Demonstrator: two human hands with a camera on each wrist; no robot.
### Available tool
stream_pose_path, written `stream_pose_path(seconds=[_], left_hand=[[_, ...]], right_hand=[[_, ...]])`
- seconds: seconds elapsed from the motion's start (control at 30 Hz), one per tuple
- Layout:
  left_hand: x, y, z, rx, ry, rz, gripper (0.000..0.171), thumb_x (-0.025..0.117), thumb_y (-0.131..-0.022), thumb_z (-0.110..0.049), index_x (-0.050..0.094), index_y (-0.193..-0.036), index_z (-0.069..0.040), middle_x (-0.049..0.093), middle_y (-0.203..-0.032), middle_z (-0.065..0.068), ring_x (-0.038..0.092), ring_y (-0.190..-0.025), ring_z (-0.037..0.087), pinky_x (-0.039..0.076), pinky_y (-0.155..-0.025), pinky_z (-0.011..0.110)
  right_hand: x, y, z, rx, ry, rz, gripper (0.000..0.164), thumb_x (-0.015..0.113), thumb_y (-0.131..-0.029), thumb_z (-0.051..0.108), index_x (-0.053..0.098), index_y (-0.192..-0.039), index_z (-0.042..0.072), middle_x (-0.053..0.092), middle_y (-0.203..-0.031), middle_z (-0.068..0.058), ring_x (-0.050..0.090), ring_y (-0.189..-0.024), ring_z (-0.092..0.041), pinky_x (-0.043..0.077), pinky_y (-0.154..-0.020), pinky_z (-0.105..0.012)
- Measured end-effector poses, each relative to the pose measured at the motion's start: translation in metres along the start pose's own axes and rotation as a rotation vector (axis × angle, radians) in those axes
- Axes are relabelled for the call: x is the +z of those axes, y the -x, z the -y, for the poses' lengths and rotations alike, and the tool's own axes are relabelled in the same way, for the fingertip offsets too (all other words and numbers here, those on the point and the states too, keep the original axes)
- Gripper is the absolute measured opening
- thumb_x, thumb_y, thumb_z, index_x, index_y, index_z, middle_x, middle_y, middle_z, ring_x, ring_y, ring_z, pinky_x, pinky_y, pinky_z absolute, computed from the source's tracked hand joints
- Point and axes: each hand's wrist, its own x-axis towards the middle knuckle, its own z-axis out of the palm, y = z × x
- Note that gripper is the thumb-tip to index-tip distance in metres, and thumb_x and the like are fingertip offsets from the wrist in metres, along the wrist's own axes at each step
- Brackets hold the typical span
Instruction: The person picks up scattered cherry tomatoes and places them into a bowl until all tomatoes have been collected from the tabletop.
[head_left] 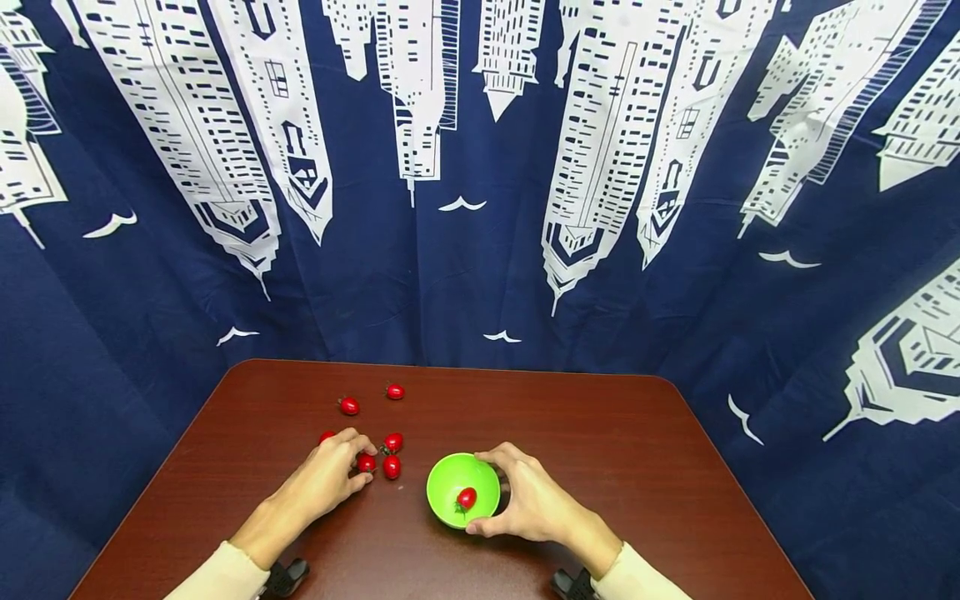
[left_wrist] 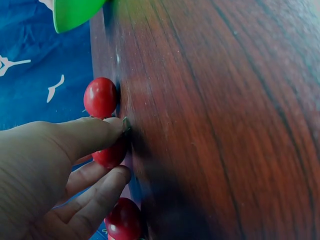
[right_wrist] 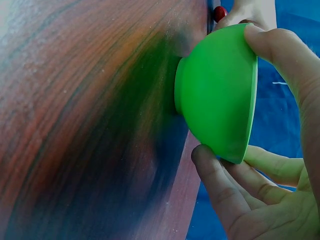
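My left hand is low over the left part of the table, with thumb and fingers around a red cherry tomato. In the left wrist view the thumb covers part of that tomato. Two more cherry tomatoes sit just right of the fingertips, and another is partly hidden behind the hand. My right hand grips a light green bowl from the right, thumb at the near rim and fingers on the far side. Inside the bowl lies one cherry tomato with its green stem.
Farther back on the brown wooden table lie two cherry tomatoes, one on the left and one nearer the middle. A dark blue curtain printed with white buildings hangs behind the table's rear edge.
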Motion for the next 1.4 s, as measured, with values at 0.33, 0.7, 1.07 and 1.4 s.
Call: stream_pose_path(seconds=[0.33, 0.7, 1.07, 1.4], left_hand=[[0.001, -0.002, -0.001, 0.031, -0.008, -0.024, 0.034, 0.102, -0.083, 0.001, 0.082, -0.109, -0.007, 0.073, -0.099, 0.000, 0.055, -0.077, -0.002, 0.055, -0.068, 0.022], [-0.004, -0.002, -0.006, -0.003, 0.003, -0.045, 0.031, 0.101, -0.085, 0.000, 0.082, -0.109, -0.008, 0.071, -0.098, 0.000, 0.059, -0.076, 0.004, 0.054, -0.068, 0.022], [-0.004, 0.000, -0.013, -0.049, 0.019, -0.097, 0.031, 0.100, -0.085, -0.001, 0.083, -0.107, -0.012, 0.071, -0.098, 0.000, 0.063, -0.076, 0.007, 0.056, -0.069, 0.023], [-0.007, -0.011, -0.028, -0.023, 0.032, -0.121, 0.032, 0.098, -0.085, 0.000, 0.084, -0.111, -0.009, 0.073, -0.100, 0.001, 0.069, -0.079, 0.009, 0.061, -0.073, 0.024]], right_hand=[[0.001, 0.001, 0.000, 0.019, -0.029, 0.005, 0.095, 0.107, -0.080, 0.051, 0.068, -0.156, 0.009, 0.072, -0.131, 0.005, 0.076, -0.115, -0.013, 0.068, -0.101, -0.031], [0.001, -0.001, 0.001, 0.014, -0.042, 0.026, 0.104, 0.107, -0.081, 0.047, 0.062, -0.163, 0.001, 0.069, -0.136, 0.002, 0.074, -0.119, -0.014, 0.068, -0.103, -0.028], [0.001, -0.001, 0.000, 0.027, -0.106, 0.059, 0.099, 0.108, -0.080, 0.042, 0.064, -0.160, 0.003, 0.068, -0.138, -0.002, 0.074, -0.119, -0.016, 0.068, -0.096, -0.020], [-0.002, -0.003, 0.001, 0.016, -0.088, 0.062, 0.100, 0.108, -0.080, 0.043, 0.065, -0.160, 0.001, 0.069, -0.139, -0.002, 0.074, -0.117, -0.015, 0.068, -0.095, -0.023]])
